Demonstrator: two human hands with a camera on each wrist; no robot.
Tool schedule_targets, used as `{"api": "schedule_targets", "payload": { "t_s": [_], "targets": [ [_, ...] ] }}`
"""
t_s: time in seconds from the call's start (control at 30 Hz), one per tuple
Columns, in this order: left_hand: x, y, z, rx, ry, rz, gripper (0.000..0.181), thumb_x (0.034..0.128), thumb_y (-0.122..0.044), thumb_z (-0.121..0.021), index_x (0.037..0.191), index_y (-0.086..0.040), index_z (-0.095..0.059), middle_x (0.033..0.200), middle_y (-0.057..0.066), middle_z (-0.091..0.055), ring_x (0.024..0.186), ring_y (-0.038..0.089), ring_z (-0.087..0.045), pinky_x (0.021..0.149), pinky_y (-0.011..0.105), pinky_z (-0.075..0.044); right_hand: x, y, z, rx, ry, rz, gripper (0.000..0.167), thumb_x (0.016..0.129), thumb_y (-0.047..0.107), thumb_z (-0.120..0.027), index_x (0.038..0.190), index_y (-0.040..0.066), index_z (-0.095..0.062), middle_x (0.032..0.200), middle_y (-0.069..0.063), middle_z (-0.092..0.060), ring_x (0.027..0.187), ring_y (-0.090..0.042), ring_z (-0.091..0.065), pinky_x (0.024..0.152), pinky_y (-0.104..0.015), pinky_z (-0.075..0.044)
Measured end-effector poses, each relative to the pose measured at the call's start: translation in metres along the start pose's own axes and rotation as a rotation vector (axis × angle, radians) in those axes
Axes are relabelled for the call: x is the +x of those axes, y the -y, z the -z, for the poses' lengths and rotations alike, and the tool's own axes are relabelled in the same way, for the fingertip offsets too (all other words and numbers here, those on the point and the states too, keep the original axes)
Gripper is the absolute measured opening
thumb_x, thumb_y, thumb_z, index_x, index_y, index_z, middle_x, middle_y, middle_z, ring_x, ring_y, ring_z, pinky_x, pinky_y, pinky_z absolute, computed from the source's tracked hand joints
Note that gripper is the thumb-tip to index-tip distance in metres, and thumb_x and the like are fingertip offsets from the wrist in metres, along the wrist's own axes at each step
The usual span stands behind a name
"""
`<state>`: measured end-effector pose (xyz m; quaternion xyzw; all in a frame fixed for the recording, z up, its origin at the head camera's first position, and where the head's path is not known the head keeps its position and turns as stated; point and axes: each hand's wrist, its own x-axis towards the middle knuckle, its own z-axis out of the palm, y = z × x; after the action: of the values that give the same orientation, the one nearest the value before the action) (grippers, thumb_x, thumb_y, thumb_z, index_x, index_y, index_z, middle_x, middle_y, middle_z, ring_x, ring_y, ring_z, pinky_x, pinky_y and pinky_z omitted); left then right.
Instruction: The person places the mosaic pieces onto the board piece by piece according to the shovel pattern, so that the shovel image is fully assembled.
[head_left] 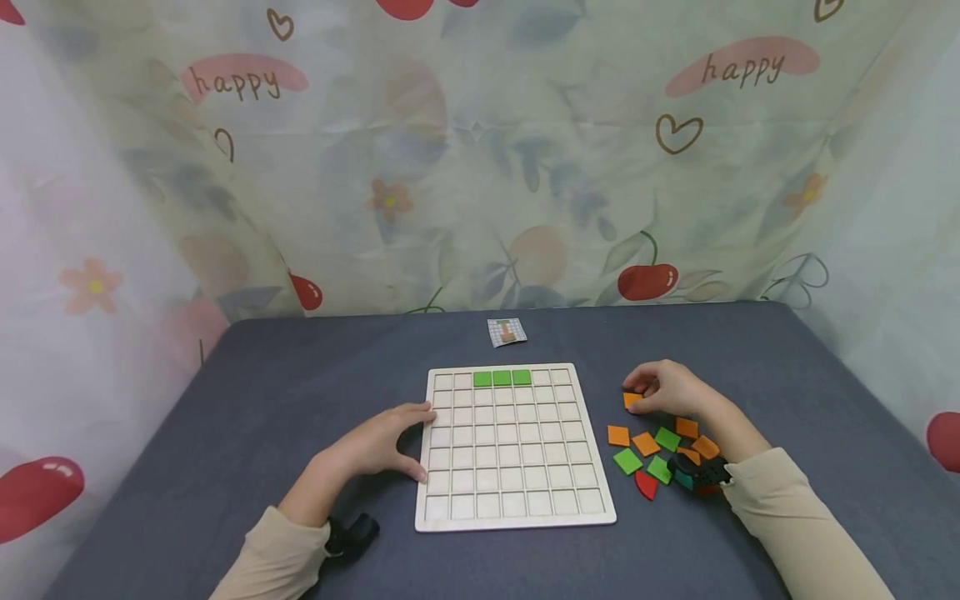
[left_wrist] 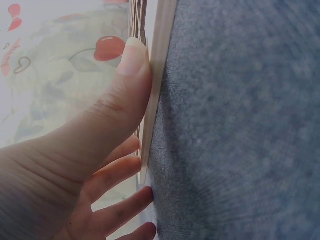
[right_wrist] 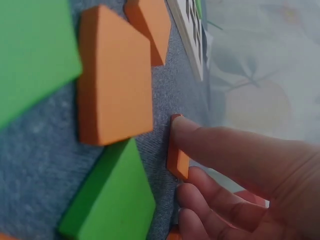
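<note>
A white board point(head_left: 515, 481) with a grid of square cells lies flat in front of me. Three green square tiles point(head_left: 502, 378) sit side by side in its top row. My left hand point(head_left: 363, 446) rests against the board's left edge, thumb and fingers spread along it; in the left wrist view the thumb point(left_wrist: 134, 65) touches the rim. On the right, my right hand point(head_left: 675, 390) pinches an orange square tile point(right_wrist: 178, 159) between thumb and fingers, at the table surface. Just nearer me lie loose orange tiles point(head_left: 646, 444) and green tiles point(head_left: 627, 461), partly hidden by the wrist.
A red rounded tile point(head_left: 647, 485) lies at the near side of the loose pile. Beyond the board is a small printed packet or card point(head_left: 507, 332). A dark grey cloth point(head_left: 300, 367) covers the table, with a patterned curtain point(head_left: 480, 167) behind it.
</note>
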<state>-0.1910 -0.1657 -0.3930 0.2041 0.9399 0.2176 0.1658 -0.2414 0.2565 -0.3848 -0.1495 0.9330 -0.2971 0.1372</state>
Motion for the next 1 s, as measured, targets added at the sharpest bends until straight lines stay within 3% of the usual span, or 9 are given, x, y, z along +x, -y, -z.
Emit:
{"api": "schedule_targets", "payload": {
  "t_s": [0.33,0.6,1.0],
  "targets": [
    [0.001,0.0,0.001,-0.002,-0.003,-0.006,0.088,0.064,-0.038,-0.083,0.137,-0.006,-0.046,0.149,0.013,-0.037,0.138,0.032,-0.033,0.111,0.049,-0.03,-0.002,0.001,-0.002,-0.039,-0.002,-0.005,0.026,0.076,0.01,-0.075,0.097,-0.001,-0.066,0.091,-0.012,-0.063,0.08,-0.017,-0.055,0.073,-0.03,-0.05],
    [0.0,-0.001,0.001,-0.002,-0.006,-0.003,0.088,0.0638,-0.037,-0.083,0.137,-0.006,-0.046,0.148,0.013,-0.038,0.138,0.032,-0.034,0.111,0.049,-0.03,-0.003,0.005,-0.003,-0.128,-0.02,0.037,0.021,0.078,0.011,-0.074,0.094,0.0,-0.066,0.086,-0.009,-0.062,0.077,-0.016,-0.053,0.07,-0.028,-0.047],
    [-0.003,-0.002,0.001,-0.002,-0.006,-0.018,0.09,0.0631,-0.042,-0.082,0.137,-0.005,-0.047,0.147,0.015,-0.039,0.137,0.034,-0.035,0.11,0.05,-0.031,-0.004,0.013,-0.005,-0.155,-0.061,0.074,0.021,0.083,0.014,-0.07,0.099,0.002,-0.065,0.092,-0.01,-0.063,0.079,-0.017,-0.056,0.073,-0.034,-0.051]
  ]
}}
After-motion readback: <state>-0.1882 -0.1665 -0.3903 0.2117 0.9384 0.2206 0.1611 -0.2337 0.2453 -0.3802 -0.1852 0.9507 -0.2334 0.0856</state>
